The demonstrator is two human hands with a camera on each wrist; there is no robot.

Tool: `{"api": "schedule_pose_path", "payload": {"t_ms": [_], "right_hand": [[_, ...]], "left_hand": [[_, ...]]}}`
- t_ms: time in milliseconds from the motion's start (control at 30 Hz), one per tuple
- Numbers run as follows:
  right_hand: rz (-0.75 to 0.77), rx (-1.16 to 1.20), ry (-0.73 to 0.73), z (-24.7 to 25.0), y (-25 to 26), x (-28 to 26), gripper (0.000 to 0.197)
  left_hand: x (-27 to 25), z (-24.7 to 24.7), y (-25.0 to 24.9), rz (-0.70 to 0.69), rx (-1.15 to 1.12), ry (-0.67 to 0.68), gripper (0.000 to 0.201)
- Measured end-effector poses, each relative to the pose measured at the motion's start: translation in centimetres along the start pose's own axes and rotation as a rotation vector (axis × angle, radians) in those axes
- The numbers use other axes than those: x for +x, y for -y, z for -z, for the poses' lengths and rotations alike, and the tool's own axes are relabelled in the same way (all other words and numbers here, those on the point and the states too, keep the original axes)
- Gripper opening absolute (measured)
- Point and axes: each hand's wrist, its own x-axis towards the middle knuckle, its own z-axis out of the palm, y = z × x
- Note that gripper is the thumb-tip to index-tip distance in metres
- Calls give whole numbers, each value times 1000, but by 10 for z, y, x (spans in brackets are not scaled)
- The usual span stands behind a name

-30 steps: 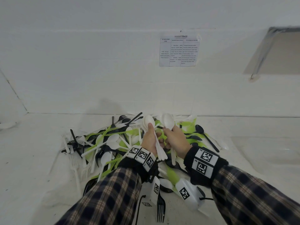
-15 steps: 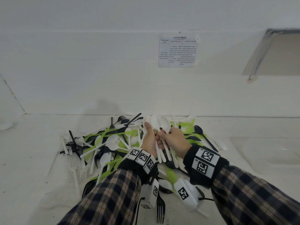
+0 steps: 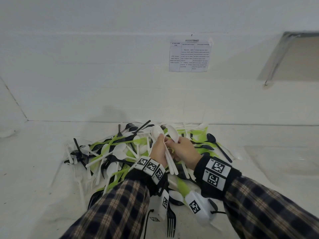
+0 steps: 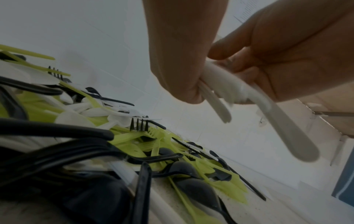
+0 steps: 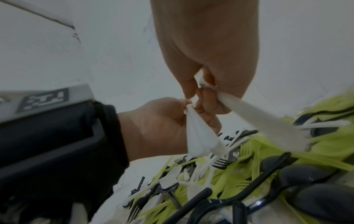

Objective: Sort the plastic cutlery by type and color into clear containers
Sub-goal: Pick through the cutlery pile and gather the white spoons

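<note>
A mixed pile of white, black and lime-green plastic cutlery (image 3: 120, 152) lies on the white counter. Just above its middle, my left hand (image 3: 159, 149) grips a bundle of white spoons (image 3: 170, 163), bowls up and handles pointing toward me. My right hand (image 3: 183, 149) pinches one more white spoon (image 3: 173, 133) and holds it against that bundle, so the two hands touch. In the left wrist view the left hand (image 4: 182, 68) wraps the white handles (image 4: 216, 104). The right hand (image 5: 206, 45) pinches a blurred white handle (image 5: 268, 125) in the right wrist view.
A clear container (image 3: 276, 147) stands faintly visible on the counter at the right. A black fork (image 3: 170, 221) lies near my left sleeve. White forks (image 3: 69, 152) spread from the pile's left edge. A printed sheet (image 3: 189, 56) hangs on the back wall.
My right hand has carried its white spoon leftward against the bundle in my left hand. The two spoon bowls, apart before, now stand side by side.
</note>
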Motion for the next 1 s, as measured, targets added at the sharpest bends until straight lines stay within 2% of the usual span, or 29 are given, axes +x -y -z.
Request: {"api": "schedule_pose_path", "payload": {"t_ms": [67,167,233,300,367,433,467,667,833,900,1000], "right_hand": [[-51,65,-16,-1,5,0,18],[-33,46,-66,0,6,2,16],[9,14,-84,1,5,3,17],[22,62,-97,2,5,3,5],[17,56,-147,-1,1,5,12],[38,-53,-219,-1,-5,10,18],[53,-83,-238,-2,-6,10,19],[111,-204,-168,-1,-8,8,14],[171,-280,-65,2,-9,6,9],[183,-298,-67,4,-10,7,16],[186,-394,-78,6,-8,10,13]], "left_hand": [[2,2,-1,-20,9,-58,33],[1,3,-2,-11,13,-64,39],[1,3,0,-14,23,-32,45],[-2,0,-1,4,21,14,50],[-5,-4,-1,47,-18,86,61],[-10,-6,-2,93,-57,129,76],[-14,-7,-3,113,-61,143,78],[-21,-2,-5,135,36,182,51],[-22,1,-5,151,110,122,48],[-21,0,-6,141,160,107,44],[-25,-1,-11,166,176,141,39]]}}
